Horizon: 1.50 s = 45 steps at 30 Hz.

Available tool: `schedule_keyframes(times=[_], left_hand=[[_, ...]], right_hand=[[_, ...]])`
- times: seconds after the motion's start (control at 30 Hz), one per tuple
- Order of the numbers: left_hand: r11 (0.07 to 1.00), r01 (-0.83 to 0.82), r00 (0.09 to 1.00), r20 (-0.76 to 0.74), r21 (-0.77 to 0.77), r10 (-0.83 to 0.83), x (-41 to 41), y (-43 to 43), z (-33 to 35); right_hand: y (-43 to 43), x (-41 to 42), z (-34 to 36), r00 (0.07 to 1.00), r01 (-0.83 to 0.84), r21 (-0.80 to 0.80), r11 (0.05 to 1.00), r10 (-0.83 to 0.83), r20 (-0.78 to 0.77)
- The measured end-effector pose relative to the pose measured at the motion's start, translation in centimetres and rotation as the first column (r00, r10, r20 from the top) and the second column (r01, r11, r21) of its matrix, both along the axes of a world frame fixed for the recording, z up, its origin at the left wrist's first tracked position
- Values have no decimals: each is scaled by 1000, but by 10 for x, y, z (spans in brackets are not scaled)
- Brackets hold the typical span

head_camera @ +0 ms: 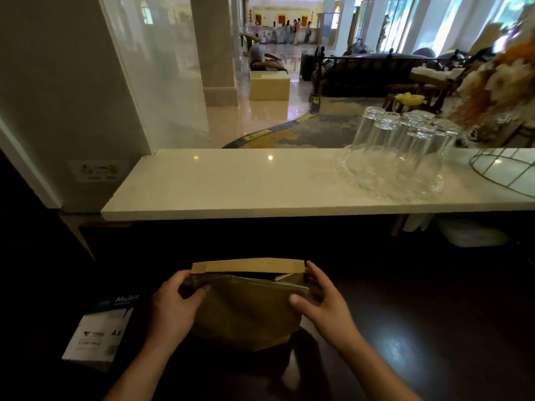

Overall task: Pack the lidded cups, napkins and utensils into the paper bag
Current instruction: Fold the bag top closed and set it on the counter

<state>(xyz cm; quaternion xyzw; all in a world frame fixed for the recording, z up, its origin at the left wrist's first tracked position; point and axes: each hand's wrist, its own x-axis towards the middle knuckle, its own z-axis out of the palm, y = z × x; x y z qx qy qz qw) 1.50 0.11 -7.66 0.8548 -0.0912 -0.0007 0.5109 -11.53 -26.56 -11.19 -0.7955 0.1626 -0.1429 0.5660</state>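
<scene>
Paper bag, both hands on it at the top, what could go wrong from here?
1. The bag is gripped only at its upper corners by the left hand and right hand; its mouth is barely open, so items may catch on the rim.
2. It looks creased and leans toward the person, so it might tip when loaded.
3. No cups, napkins or utensils are in view; reaching for them means letting go of one side.
</scene>
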Motion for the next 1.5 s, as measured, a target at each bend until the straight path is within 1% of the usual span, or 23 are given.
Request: schedule_keyframes(times=[0.07, 0.17, 0.27, 0.33, 0.4, 0.43, 0.47, 0.53, 0.57, 0.63, 0.8, 1.0, 1.1, 1.17, 1.2, 1.33, 1.43, 1.5], left_hand=[[1000, 14, 1000, -2, -11, -14, -1, -2, 5], [1000, 18, 1000, -15, -16, -18, -1, -3, 12], [998, 55, 998, -8, 9, -55, -2, -1, 21], [992, 124, 991, 52, 21, -125, -5, -2, 31], [973, 223, 959, 165, 53, -229, -9, -9, 45], [959, 263, 935, 218, 109, -281, -10, -13, 52], [936, 282, 905, 265, 209, -332, -9, -19, 58], [848, 271, 837, 324, 455, -442, -2, -30, 66], [798, 261, 813, 323, 543, -486, 1, -34, 68], [742, 250, 779, 325, 622, -535, 6, -39, 69], [699, 233, 743, 340, 676, -577, 10, -42, 69], [704, 204, 788, 312, 680, -530, 8, -47, 65], [709, 195, 810, 296, 678, -506, 9, -47, 61], [709, 193, 817, 289, 679, -499, 11, -47, 58], [707, 194, 818, 285, 680, -499, 11, -46, 57], [696, 183, 820, 282, 695, -498, 13, -49, 55], [677, 161, 816, 289, 718, -500, 12, -54, 55], [684, 182, 807, 290, 706, -515, 10, -60, 55]], right_hand=[[2, 8, -2, 1000, 8, 56, 998, -9, 5], [7, 15, 4, 997, 38, 152, 988, -47, 54], [10, 20, 10, 992, 91, 151, 984, -104, 75], [10, 23, 12, 990, 96, 148, 984, -110, 86], [9, 25, 15, 990, 89, 154, 984, -104, 93], [9, 25, 15, 990, 85, 159, 984, -101, 98], [9, 26, 15, 990, 82, 165, 983, -100, 103], [9, 26, 15, 989, 83, 168, 982, -102, 106], [8, 26, 15, 989, 85, 163, 983, -103, 104], [7, 26, 15, 989, 86, 153, 985, -102, 103], [6, 24, 15, 991, 82, 115, 990, -93, 94], [5, 22, 18, 994, 46, 101, 994, -55, 89], [3, 17, 21, 992, -8, 165, 986, -13, 125], [1, 14, 23, 990, -16, 216, 976, -14, 140], [1, 14, 24, 989, -17, 209, 978, -14, 144], [2, 22, 29, 986, 49, 5, 999, -49, 157], [0, 27, 28, 986, 104, -26, 994, -100, 133], [-1, 28, 25, 987, 106, -25, 994, -103, 122]])
